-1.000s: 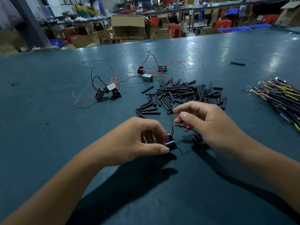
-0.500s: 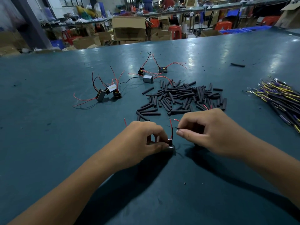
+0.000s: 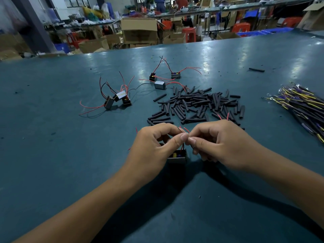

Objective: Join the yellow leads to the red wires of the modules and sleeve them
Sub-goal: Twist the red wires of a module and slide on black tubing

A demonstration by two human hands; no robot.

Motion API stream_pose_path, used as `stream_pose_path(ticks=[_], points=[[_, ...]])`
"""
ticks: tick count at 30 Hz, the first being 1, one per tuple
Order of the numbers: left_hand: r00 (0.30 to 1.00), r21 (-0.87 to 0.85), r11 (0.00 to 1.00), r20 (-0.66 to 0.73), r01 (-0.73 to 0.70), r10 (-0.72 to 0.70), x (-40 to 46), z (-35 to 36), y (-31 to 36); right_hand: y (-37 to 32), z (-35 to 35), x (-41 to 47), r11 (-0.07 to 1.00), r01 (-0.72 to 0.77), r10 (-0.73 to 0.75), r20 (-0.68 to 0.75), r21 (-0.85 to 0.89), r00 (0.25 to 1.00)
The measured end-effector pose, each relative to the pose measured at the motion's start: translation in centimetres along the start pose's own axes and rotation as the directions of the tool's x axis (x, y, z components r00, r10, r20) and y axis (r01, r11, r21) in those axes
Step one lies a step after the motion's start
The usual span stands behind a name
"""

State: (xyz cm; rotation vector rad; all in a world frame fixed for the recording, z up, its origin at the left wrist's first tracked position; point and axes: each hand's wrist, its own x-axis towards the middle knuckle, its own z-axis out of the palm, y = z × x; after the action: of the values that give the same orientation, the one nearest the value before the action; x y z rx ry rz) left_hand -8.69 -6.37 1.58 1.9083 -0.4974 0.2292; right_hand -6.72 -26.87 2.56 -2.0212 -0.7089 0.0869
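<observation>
A small dark module [image 3: 177, 156] hangs just above the green table [image 3: 52, 155] between my hands. Its thin red wires [image 3: 186, 129] rise into my fingertips. My left hand [image 3: 154, 148] pinches a red wire between thumb and forefinger. My right hand [image 3: 220, 142] pinches the wires close beside it, thumb tip nearly touching the left thumb. Other red wire ends [image 3: 219, 116] stick up behind my right hand. A heap of black sleeves [image 3: 198, 106] lies just beyond my hands. The bundle of yellow leads [image 3: 301, 104] lies at the right edge.
Three modules with red and black wires [image 3: 119, 99] sit at the left centre, three more [image 3: 163, 79] farther back. One stray sleeve [image 3: 256, 69] lies far right. Cardboard boxes [image 3: 140, 32] and red stools stand beyond the table's far edge.
Both hands came together and rose slightly. The module lifted off the table with them. My right hand, earlier apart over the second module, now pinches wires beside the left thumb.
</observation>
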Motion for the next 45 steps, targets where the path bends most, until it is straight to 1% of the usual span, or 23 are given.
stream_pose_path(ticks=[2,3,5,6,7,9,10,12,16,23,28,33,37,42,45], points=[[0.998,-0.072,0.997,-0.045,0.032,-0.035,-0.2,0.6,-0.1,0.0,-0.6,0.2,0.999,-0.012,0.013,-0.023,0.044,1.0],[0.996,-0.11,0.993,-0.065,0.047,-0.054,-0.2,0.9,-0.1,0.1,-1.3,0.5,0.998,-0.017,0.022,-0.074,0.063,0.997],[0.994,-0.161,0.985,-0.085,0.06,-0.074,-0.4,1.1,0.0,0.9,-3.1,1.0,0.995,-0.034,0.057,-0.234,0.098,0.971],[0.993,-0.174,0.983,-0.089,0.058,-0.074,-0.4,1.2,0.1,1.6,-4.0,1.3,0.996,-0.054,0.074,-0.313,0.072,0.947],[0.994,-0.183,0.982,-0.088,0.051,-0.068,-0.5,1.2,0.1,2.4,-4.8,1.5,0.996,-0.086,0.078,-0.379,-0.002,0.922],[0.996,-0.203,0.978,-0.076,0.039,-0.056,-0.6,1.3,0.3,4.0,-5.5,1.8,0.964,-0.168,0.063,-0.434,-0.208,0.899],[0.996,-0.213,0.976,-0.071,0.037,-0.053,-0.7,1.4,0.3,4.5,-5.5,1.9,0.935,-0.201,0.058,-0.433,-0.291,0.9],[0.997,-0.222,0.975,-0.067,0.032,-0.048,-0.8,1.5,0.3,5.3,-5.0,2.2,0.895,-0.237,0.069,-0.407,-0.378,0.911],[0.998,-0.212,0.977,-0.064,0.008,-0.022,-0.9,1.7,0.4,6.0,-4.1,2.5,0.846,-0.238,0.063,-0.354,-0.477,0.933],[0.998,-0.287,0.957,-0.035,0.033,-0.044,-0.7,1.9,0.3,5.8,-3.8,3.1,0.738,-0.286,0.123,-0.296,-0.611,0.947],[0.999,-0.308,0.95,-0.005,0.043,-0.047,-0.7,2.4,0.2,5.8,-4.0,2.8,0.714,-0.307,0.142,-0.3,-0.629,0.943],[0.998,-0.239,0.97,0.042,0.05,-0.041,-0.9,2.5,-0.1,6.1,-4.0,2.9,0.699,-0.312,0.149,-0.296,-0.643,0.944],[0.998,-0.273,0.961,0.049,0.051,-0.039,-0.9,2.7,-0.1,6.2,-4.2,2.9,0.713,-0.324,0.156,-0.31,-0.621,0.938],[0.997,-0.248,0.968,0.066,0.042,-0.026,-0.9,2.6,0.0,6.2,-4.1,2.8,0.671,-0.349,0.206,-0.289,-0.654,0.935],[0.997,-0.239,0.97,0.078,0.045,-0.027,-0.8,2.6,-0.1,6.2,-4.2,2.8,0.724,-0.346,0.159,-0.343,-0.597,0.926]])
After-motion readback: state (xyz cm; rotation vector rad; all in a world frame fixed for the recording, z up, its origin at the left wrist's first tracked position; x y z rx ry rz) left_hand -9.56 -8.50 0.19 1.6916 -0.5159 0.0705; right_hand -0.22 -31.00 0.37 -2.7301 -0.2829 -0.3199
